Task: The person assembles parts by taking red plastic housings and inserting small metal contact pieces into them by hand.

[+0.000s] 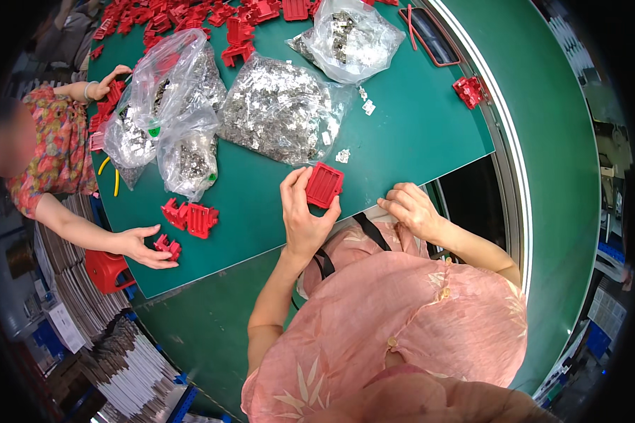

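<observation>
My left hand [305, 224] grips a red slotted plastic part [324, 185] between thumb and fingers, just above the table's near edge. The part is a squarish frame with parallel ribs facing up. To the right of it, my right hand [415, 213] rests at the table edge with its fingers curled together. Whatever those fingers may hold is too small or hidden to make out. Beyond the red part lie a few small silvery metal pieces [342, 156], close to a large clear bag of metal pieces [282, 109].
More clear bags [349, 39] [169, 106] of metal pieces stand on the green table [416, 127]. Red parts [240, 39] are heaped at the back. At the left, a co-worker's hand [144, 247] touches a red part. A phone-like black device [430, 39] lies back right.
</observation>
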A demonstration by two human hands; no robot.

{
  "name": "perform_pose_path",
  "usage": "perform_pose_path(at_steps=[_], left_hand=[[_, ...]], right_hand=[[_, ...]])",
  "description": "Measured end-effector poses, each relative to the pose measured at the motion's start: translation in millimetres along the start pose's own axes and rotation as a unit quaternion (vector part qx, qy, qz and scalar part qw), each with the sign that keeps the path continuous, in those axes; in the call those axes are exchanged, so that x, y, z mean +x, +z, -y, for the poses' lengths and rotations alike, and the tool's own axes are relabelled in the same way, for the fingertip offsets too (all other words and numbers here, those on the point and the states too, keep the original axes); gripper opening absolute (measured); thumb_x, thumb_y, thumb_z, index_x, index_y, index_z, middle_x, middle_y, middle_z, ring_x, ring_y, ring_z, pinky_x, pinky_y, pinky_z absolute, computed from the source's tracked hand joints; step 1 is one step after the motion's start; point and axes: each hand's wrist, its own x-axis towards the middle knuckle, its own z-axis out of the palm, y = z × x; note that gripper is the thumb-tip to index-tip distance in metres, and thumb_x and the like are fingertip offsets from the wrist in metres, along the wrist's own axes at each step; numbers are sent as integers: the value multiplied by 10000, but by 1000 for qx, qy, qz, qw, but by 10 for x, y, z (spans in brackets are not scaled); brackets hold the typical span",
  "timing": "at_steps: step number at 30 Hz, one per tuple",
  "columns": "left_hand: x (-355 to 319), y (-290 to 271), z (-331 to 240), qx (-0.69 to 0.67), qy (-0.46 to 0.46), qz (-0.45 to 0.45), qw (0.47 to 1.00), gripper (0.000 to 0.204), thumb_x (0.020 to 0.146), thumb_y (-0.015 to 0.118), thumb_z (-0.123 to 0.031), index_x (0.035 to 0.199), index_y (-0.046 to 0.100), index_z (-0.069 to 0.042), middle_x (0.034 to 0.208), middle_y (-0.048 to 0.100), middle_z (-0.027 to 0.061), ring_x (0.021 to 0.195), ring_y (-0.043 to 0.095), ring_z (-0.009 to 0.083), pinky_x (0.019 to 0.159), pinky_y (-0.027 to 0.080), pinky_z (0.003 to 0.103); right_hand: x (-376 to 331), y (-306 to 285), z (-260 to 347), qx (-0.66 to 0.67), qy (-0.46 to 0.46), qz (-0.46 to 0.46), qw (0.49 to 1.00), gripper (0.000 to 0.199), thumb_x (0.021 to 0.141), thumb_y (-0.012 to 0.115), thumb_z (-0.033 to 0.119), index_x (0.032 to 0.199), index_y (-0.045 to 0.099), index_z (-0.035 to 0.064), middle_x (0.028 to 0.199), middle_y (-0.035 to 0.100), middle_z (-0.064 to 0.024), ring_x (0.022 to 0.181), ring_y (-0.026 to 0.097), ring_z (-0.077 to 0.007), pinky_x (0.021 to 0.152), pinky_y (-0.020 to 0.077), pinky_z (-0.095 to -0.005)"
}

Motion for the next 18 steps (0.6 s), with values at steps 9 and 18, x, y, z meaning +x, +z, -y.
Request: perform_pose_path(at_steps=[9, 18], left_hand=[[-41, 178, 1, -56, -33, -38, 997, 659, 687, 822, -85, 1289, 563, -19, 1237, 512, 163, 1126, 557, 325, 935, 491, 415], [-60, 256, 16, -29, -3, -55, 998, 719, 690, 823, -73, 1332, 505, -17, 1236, 483, 190, 1113, 539, 353, 908, 495, 434]], right_hand=[[409, -208, 58, 146, 172, -12, 974, 243, 820, 656, -62, 1056, 674, -5, 845, 626, -112, 786, 594, -284, 726, 491, -372], [772, 27, 264, 340, 292, -85, 890, 141, 847, 709, 6, 987, 719, 19, 909, 722, -98, 816, 685, -241, 719, 542, -326]])
